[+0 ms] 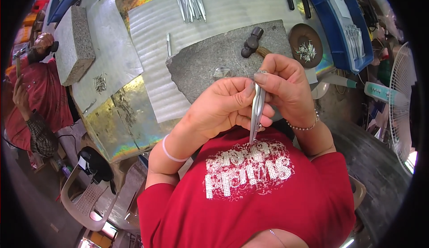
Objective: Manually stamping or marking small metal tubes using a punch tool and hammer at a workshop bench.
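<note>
Left hand: the left hand [222, 107] sits just above the red shirt [250, 194], fingers curled, thumb and forefinger pinched on the upper part of the tweezers [256, 109]; grip closed on them, a thin pale band on the wrist
Right hand: the right hand [286, 87] is just beside the left and touching it, fingertips closed on the top end of the same tweezers; a bead bracelet [304, 126] hangs on the wrist
Tweezers: slim, silvery, held between both hands, nearly upright, tip pointing down toward the chest, over the near edge of the slab
Slab: a grey stone slab [210, 60] lies on the surface just beyond the hands, its near edge hidden by them
Hammer: a small hammer [251, 42] with a dark head rests on the far part of the slab, handle running toward the right hand
Dish: a round brown dish [306, 45] holding small silvery pieces stands right of the slab
Far pile: a bundle of tweezers-like metal strips [190, 2] lies on the ribbed white sheet [152, 47] at the far side; one single strip [168, 44] lies near the slab's left corner
Block: a grey stone block [73, 42] stands at the left, well apart from the hands
Other person: someone in a red top [35, 96] works at the far left edge
Fan: a white fan [400, 100] stands at the right edge
</note>
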The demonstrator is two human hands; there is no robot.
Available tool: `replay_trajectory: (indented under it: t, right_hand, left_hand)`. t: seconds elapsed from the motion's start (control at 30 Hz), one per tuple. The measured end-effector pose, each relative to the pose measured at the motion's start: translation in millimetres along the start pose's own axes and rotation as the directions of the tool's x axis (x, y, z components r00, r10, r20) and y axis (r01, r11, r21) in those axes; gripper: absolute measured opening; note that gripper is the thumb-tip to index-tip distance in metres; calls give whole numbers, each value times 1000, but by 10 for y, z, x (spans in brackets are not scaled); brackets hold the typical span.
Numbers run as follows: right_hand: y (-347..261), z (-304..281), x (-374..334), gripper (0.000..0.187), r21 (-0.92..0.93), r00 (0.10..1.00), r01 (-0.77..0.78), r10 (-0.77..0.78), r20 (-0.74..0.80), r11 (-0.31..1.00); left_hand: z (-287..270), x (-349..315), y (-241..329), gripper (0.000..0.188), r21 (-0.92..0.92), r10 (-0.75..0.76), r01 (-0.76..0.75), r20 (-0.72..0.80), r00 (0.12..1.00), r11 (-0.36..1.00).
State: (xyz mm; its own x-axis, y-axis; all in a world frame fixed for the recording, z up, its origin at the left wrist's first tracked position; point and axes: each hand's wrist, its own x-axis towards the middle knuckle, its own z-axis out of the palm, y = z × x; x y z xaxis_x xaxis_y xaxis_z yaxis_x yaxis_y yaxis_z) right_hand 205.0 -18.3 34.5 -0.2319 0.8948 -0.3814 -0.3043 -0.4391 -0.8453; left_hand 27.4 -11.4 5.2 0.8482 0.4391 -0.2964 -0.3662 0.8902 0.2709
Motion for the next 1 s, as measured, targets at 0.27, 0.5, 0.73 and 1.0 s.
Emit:
replay_trajectory:
  t: [0.27,0.5,0.73,1.0]
  right_hand:
    - [16,49,-12,15,47,1000,-5,5,0,999]
    - [74,31,-14,13,43,1000,16,-15,-19,999]
    - [167,17,-67,12,-59,985,167,-169,-23,984]
    - [221,5,-119,12,-16,982,187,-187,8,982]
  left_hand:
    - [-97,6,-25,32,-46,-8,11,76,997,999]
    - [-121,20,-14,32,-69,-5,10,69,998,998]
    - [-138,28,12,31,34,-80,79,20,997,996]
    - [-143,38,18,32,90,-124,118,66,990,989]
